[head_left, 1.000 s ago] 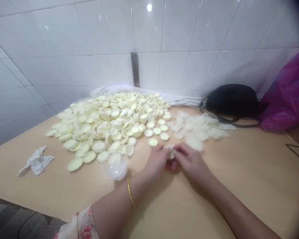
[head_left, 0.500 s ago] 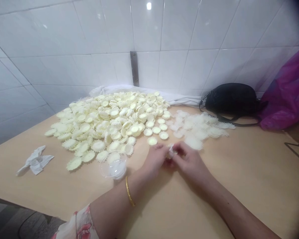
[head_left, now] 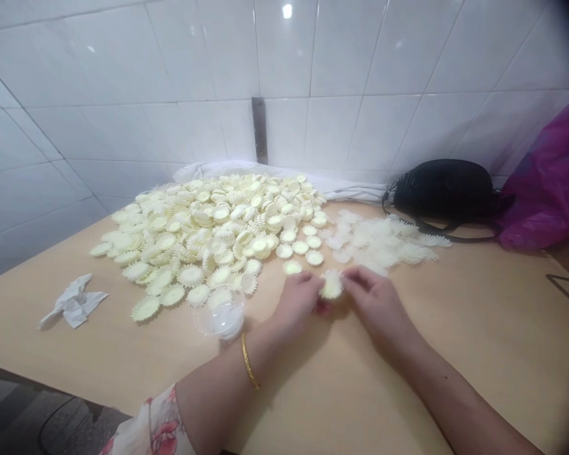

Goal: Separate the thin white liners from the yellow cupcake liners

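A cream toothed plastic disc (head_left: 332, 284) stands on edge between my left hand (head_left: 296, 300) and my right hand (head_left: 379, 303), with fingertips of both hands on its rim. Beyond my left hand lies a large heap of similar cream toothed discs (head_left: 208, 243), some nested in stacks. A looser spread of paler, thinner toothed pieces (head_left: 379, 243) lies beyond my right hand. A clear plastic cup (head_left: 220, 314) sits close to my left wrist, which wears a gold bangle (head_left: 249, 370).
All of this rests on a light wooden tabletop (head_left: 502, 303) against white tiled walls (head_left: 360, 76). Along the back are a white cloth (head_left: 284, 174), a black bag (head_left: 443, 196) and a magenta plastic bag (head_left: 550, 189). Crumpled white tissue (head_left: 74, 303) lies at the left.
My hands have drawn slightly apart, and the disc, earlier mostly hidden between my fingers, now shows its toothed face. The heaps look unchanged.
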Available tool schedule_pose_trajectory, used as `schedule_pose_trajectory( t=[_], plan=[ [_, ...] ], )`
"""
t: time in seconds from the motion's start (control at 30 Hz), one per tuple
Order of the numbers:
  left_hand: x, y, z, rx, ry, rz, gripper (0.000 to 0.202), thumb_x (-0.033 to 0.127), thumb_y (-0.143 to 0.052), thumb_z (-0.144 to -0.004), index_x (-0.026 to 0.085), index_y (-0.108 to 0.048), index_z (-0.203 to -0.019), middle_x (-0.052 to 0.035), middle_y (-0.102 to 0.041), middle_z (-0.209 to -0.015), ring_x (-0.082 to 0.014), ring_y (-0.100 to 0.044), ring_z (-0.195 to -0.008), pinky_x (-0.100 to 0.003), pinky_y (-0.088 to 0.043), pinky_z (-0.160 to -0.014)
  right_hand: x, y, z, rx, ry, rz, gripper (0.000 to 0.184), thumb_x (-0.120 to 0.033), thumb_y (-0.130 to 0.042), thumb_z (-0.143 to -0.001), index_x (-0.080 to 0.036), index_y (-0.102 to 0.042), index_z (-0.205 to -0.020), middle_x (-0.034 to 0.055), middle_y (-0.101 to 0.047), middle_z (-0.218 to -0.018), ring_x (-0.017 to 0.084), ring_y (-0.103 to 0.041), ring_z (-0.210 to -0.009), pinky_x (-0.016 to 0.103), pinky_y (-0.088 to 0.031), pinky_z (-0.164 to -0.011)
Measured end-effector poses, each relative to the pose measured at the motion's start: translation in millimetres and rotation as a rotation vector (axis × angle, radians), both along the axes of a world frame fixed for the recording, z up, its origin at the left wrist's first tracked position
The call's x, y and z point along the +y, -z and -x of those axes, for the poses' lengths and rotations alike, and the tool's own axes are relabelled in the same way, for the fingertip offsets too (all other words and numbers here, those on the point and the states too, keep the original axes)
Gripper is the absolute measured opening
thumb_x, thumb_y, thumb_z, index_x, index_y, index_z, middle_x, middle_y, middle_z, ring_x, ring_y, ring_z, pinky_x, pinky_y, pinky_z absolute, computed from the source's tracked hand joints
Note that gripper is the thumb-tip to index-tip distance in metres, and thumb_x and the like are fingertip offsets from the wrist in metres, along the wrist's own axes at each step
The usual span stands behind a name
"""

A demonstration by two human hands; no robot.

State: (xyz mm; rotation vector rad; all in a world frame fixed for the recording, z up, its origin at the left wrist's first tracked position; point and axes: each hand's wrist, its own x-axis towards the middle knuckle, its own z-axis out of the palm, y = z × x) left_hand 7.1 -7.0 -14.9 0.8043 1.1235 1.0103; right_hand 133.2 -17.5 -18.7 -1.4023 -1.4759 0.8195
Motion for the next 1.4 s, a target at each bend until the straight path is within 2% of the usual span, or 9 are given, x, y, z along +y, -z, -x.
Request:
schedule_pose_trajectory(
  t=[0.17, 0.3, 0.47, 0.57, 0.77, 0.97, 1.1, 1.23, 1.4],
  plan=[
    [3, 11.4, 3, 0.092, 0.002, -0.076, 0.012, 0.016, -0.055, -0.07, 0.016, -0.047, -0.061, -0.0009, -0.049, -0.047, -0.0127, -0.051, -0.042, -0.025, -0.04, -0.044, 1, -2.5, -3, 0.003, 0.013, -0.011, 0.015, -0.032, -0.053, -0.075, -0.018, -0.054, -0.069, -0.0003, -0.054, -0.061, 0.014, -0.048, -0.059, 0.027, -0.038, -0.056],
    [3, 16.4, 4, 0.111, 0.002, -0.1, 0.016, 0.02, -0.059, -0.069, 0.016, -0.046, -0.06, -0.0006, -0.048, -0.046, -0.0129, -0.051, -0.042, -0.024, -0.04, -0.043, -2, -7.1, -1, 0.018, -0.026, -0.043, 0.025, -0.042, -0.056, -0.074, -0.018, -0.055, -0.077, 0.0035, -0.059, -0.075, 0.017, -0.054, -0.069, 0.03, -0.043, -0.064],
    [-1, 7.7, 1, -0.013, -0.04, -0.072, 0.019, 0.015, -0.058, -0.069, 0.017, -0.043, -0.059, 0.0017, -0.046, -0.044, -0.0086, -0.045, -0.039, -0.021, -0.036, -0.042, -5, -5.1, 2, -0.1, -0.068, -0.07, 0.034, -0.046, -0.066, -0.066, -0.02, -0.057, -0.085, 0.0053, -0.062, -0.086, 0.022, -0.057, -0.08, 0.034, -0.045, -0.07],
    [-2, 1.8, 1, -0.106, -0.031, -0.043, 0.019, 0.016, -0.058, -0.07, 0.017, -0.042, -0.059, 0.0019, -0.046, -0.044, -0.0088, -0.045, -0.039, -0.022, -0.037, -0.043, -4, -0.6, 2, -0.128, -0.071, -0.094, 0.027, -0.041, -0.066, -0.067, -0.02, -0.059, -0.082, 0.005, -0.063, -0.084, 0.022, -0.058, -0.08, 0.033, -0.046, -0.068],
    [0, 0.6, 3, -0.124, 0.07, -0.04, 0.02, 0.02, -0.056, -0.074, 0.014, -0.047, -0.058, -0.0024, -0.051, -0.047, -0.0099, -0.048, -0.041, -0.023, -0.036, -0.043, -1, 2.1, -1, -0.094, -0.113, -0.086, 0.017, -0.037, -0.06, -0.074, -0.02, -0.061, -0.076, 0.0066, -0.064, -0.081, 0.022, -0.059, -0.079, 0.034, -0.046, -0.07],
    [0, 1.1, 2, -0.094, 0.077, -0.033, 0.017, 0.021, -0.056, -0.076, 0.014, -0.048, -0.062, -0.002, -0.051, -0.048, -0.0099, -0.048, -0.04, -0.023, -0.037, -0.042, 2, 3.2, -5, 0.101, -0.177, 0.038, 0.021, -0.039, -0.061, -0.074, -0.019, -0.061, -0.073, 0.0046, -0.063, -0.072, 0.02, -0.058, -0.07, 0.033, -0.045, -0.066],
    [0, 0.7, 2, -0.124, 0.105, 0.009, 0.011, 0.013, -0.057, -0.073, 0.013, -0.048, -0.066, -0.0024, -0.054, -0.053, -0.0107, -0.052, -0.042, -0.024, -0.04, -0.045, 6, 4.7, -8, 0.273, -0.12, 0.114, 0.027, -0.044, -0.063, -0.071, -0.018, -0.056, -0.065, 0.0015, -0.06, -0.06, 0.017, -0.055, -0.059, 0.031, -0.042, -0.057],
    [-1, 0.9, 2, -0.08, 0.109, 0.01, 0.013, 0.005, -0.057, -0.067, 0.014, -0.048, -0.065, -0.0009, -0.054, -0.053, -0.0103, -0.053, -0.043, -0.022, -0.039, -0.045, 7, 2.3, -8, 0.372, -0.04, 0.15, 0.03, -0.044, -0.068, -0.066, -0.017, -0.055, -0.062, 0.0008, -0.06, -0.058, 0.015, -0.052, -0.056, 0.028, -0.039, -0.056],
    [-2, 2.5, 1, -0.049, 0.095, 0.019, 0.014, 0.008, -0.056, -0.066, 0.015, -0.045, -0.063, 0.0003, -0.052, -0.051, -0.0095, -0.05, -0.04, -0.022, -0.036, -0.043, 10, 7.7, -6, 0.401, -0.068, 0.182, 0.034, -0.049, -0.069, -0.062, -0.018, -0.055, -0.063, 0.0005, -0.059, -0.055, 0.015, -0.052, -0.053, 0.028, -0.039, -0.052]
  ],
)
